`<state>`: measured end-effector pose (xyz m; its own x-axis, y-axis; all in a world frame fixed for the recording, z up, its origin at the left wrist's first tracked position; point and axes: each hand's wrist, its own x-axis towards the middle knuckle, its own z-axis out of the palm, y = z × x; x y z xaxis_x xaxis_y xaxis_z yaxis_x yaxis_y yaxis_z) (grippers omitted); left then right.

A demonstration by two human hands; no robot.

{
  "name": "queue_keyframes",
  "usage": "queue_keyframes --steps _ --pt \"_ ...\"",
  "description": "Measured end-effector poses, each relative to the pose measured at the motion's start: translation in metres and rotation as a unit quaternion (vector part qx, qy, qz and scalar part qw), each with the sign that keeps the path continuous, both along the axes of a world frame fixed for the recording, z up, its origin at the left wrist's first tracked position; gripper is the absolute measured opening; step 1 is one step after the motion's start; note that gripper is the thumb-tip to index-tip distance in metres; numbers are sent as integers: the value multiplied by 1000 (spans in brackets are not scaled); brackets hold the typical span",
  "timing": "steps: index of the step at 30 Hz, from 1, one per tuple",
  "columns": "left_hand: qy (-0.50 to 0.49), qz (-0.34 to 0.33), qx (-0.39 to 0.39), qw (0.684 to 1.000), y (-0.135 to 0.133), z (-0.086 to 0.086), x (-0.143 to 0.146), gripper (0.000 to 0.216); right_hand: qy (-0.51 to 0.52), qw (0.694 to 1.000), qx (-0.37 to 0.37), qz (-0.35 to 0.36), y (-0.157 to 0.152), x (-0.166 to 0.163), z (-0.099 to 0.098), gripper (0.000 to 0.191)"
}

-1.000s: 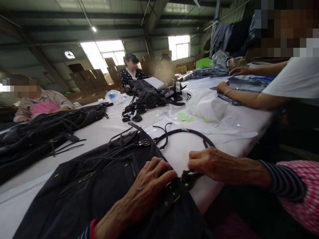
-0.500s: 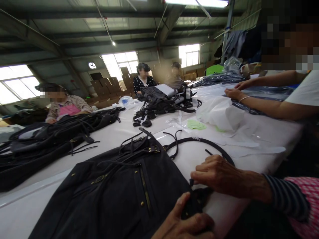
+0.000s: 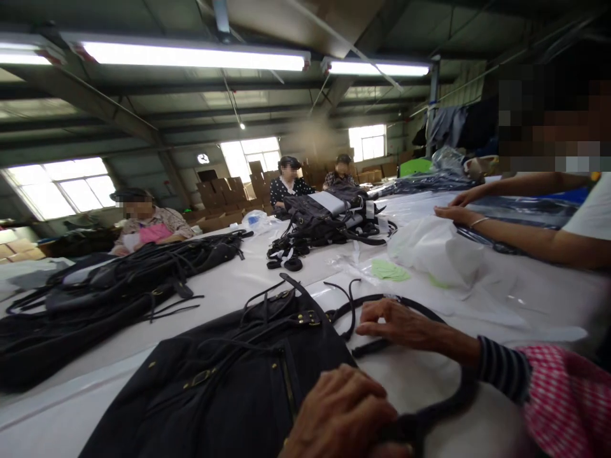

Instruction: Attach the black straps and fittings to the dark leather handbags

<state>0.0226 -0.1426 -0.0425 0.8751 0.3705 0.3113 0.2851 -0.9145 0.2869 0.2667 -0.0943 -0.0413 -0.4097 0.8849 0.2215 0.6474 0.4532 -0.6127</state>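
A black fabric bag (image 3: 229, 388) with brass-coloured buckles and a zip lies flat on the table in front of me. My left hand (image 3: 341, 413) is closed over its right-hand edge, fingers bent; the fingertips are hidden. From beside that hand a black shoulder strap (image 3: 442, 413) loops out across the table to the right and back to the bag's top. Inside this loop's upper part, my right hand (image 3: 401, 326) hovers near the strap with thumb and forefinger apart and nothing visible between them. Thin black cords (image 3: 352, 305) curl just beyond its fingers.
More black bags lie piled at the left (image 3: 119, 286) and centre back (image 3: 324, 219) of the table (image 3: 238, 292). White wrapping sheets (image 3: 439, 254) and a light green piece (image 3: 389, 270) are at right. A co-worker's hands (image 3: 458, 207) handle plastic-wrapped items; other people sit across.
My right hand has risen away from the bag's edge and its fingers have parted. My left hand has turned, its thumb no longer stretched along the bag. The view has tilted upward.
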Motion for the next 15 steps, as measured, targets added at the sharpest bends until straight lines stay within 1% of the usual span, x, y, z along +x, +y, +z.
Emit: queue_keyframes --steps 2,3,4,5,7,10,12,15 --pt "48 118 1 992 27 18 -6 24 -1 999 31 -10 5 -7 0 20" --pt "70 172 3 983 40 22 -8 25 -21 999 43 -5 9 -14 -2 13" --pt "92 212 2 973 53 21 -10 29 -50 997 50 5 14 -21 -5 16" --pt "111 235 0 966 64 18 -12 33 -81 995 48 17 18 -28 -8 21" --pt "145 242 -8 959 81 7 -13 43 -129 990 49 21 26 -41 -15 24" --pt "173 234 -5 957 92 -7 -13 51 -164 984 61 15 27 -51 -16 13" --pt "187 232 6 955 92 -9 -13 52 -169 982 76 39 23 -52 -11 13" --pt "223 230 15 947 93 -6 -13 54 -170 975 111 87 16 -48 -5 16"
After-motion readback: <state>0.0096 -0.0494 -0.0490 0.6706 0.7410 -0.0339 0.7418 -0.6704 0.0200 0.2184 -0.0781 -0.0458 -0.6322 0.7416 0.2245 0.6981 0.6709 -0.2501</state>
